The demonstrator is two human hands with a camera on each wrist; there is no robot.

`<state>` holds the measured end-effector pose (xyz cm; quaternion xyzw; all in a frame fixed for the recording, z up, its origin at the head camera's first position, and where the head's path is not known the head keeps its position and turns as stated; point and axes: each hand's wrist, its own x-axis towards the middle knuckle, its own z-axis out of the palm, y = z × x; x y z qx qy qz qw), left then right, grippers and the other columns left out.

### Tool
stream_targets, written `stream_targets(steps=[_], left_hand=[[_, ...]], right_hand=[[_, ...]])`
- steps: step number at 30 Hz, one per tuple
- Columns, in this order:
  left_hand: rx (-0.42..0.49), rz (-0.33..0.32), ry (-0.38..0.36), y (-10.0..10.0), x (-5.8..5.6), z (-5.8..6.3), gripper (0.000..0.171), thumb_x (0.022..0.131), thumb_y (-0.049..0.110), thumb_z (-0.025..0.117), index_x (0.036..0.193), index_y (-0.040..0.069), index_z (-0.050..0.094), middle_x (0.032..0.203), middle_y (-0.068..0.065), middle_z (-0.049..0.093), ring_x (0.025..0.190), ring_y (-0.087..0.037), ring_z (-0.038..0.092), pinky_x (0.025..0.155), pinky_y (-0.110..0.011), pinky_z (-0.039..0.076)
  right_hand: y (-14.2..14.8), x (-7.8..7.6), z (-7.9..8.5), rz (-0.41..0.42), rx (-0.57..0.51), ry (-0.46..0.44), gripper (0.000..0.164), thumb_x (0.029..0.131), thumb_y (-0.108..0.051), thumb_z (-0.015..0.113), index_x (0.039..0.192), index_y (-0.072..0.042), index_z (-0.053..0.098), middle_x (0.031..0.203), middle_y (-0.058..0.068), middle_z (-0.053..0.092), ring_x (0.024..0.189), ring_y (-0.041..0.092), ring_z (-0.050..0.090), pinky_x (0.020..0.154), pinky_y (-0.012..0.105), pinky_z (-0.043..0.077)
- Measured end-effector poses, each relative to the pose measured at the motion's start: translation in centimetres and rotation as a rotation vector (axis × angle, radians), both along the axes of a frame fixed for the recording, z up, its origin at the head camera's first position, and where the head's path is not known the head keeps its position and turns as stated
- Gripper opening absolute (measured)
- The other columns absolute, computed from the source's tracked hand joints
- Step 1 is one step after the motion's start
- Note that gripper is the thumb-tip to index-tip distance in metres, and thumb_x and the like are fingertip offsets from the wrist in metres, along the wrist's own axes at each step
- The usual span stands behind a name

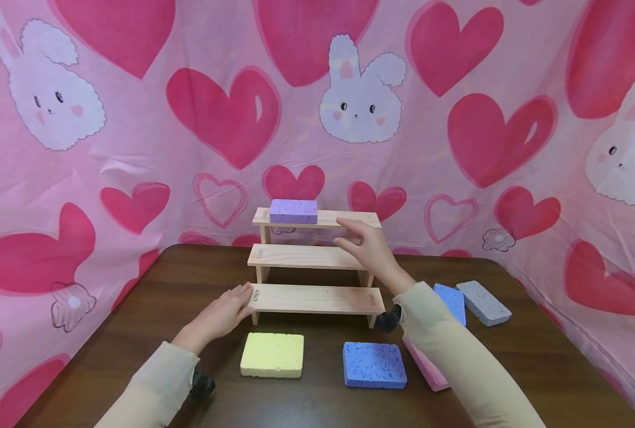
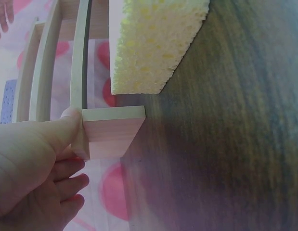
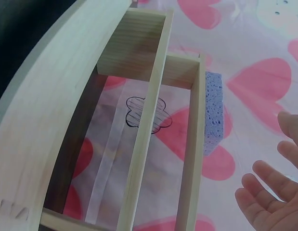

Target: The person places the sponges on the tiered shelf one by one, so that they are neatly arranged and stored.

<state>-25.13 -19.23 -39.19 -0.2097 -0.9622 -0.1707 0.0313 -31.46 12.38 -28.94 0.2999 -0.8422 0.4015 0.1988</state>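
A three-tier wooden shelf stand [image 1: 317,299] stands on the table, and a purple sponge [image 1: 293,211] lies on the left part of its top tier. My left hand [image 1: 220,318] holds the left end of the lowest tier; the left wrist view shows the thumb at the board's edge and the fingers around its end. My right hand [image 1: 367,246] hovers by the right end of the upper tiers, fingers apart and nothing between them. In the right wrist view those fingers [image 3: 269,192] are apart from the purple sponge [image 3: 213,113].
In front of the stand lie a yellow sponge [image 1: 272,355] and a blue sponge [image 1: 374,365]. Right of it are a pink sponge [image 1: 428,367], partly under the right sleeve, another blue sponge [image 1: 451,302] and a grey sponge [image 1: 483,302]. A pink heart-and-rabbit cloth [image 1: 306,148] hangs behind.
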Motion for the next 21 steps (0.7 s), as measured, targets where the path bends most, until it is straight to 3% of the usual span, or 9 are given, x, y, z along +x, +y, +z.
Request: stream_targets(steps=[5, 13, 21], left_hand=[[0.002, -0.001, -0.001, 0.0, 0.0, 0.0, 0.056, 0.089, 0.018, 0.06, 0.132, -0.012, 0.04, 0.138, -0.028, 0.035, 0.128, -0.041, 0.031, 0.104, -0.051, 0.024], [0.0, -0.004, 0.002, 0.2, 0.2, 0.1, 0.056, 0.089, 0.017, 0.061, 0.132, -0.012, 0.04, 0.138, -0.028, 0.036, 0.127, -0.042, 0.031, 0.104, -0.051, 0.025], [0.005, 0.014, -0.013, 0.1, 0.3, 0.2, 0.057, 0.089, 0.018, 0.061, 0.133, -0.011, 0.039, 0.139, -0.027, 0.035, 0.128, -0.041, 0.03, 0.104, -0.051, 0.024]], right_hand=[[1.0, 0.8, -0.2, -0.033, 0.01, 0.005, 0.05, 0.081, -0.019, 0.072, 0.127, -0.006, 0.056, 0.122, 0.009, 0.058, 0.105, 0.023, 0.056, 0.083, 0.041, 0.049], [2.7, 1.7, -0.5, -0.061, 0.029, 0.013, 0.05, 0.082, -0.022, 0.071, 0.127, -0.008, 0.056, 0.124, 0.009, 0.057, 0.113, 0.025, 0.052, 0.091, 0.046, 0.044], [5.0, 2.5, -1.2, -0.081, 0.013, 0.026, 0.053, 0.081, -0.023, 0.072, 0.129, -0.009, 0.055, 0.127, 0.01, 0.054, 0.112, 0.027, 0.052, 0.089, 0.047, 0.044]])
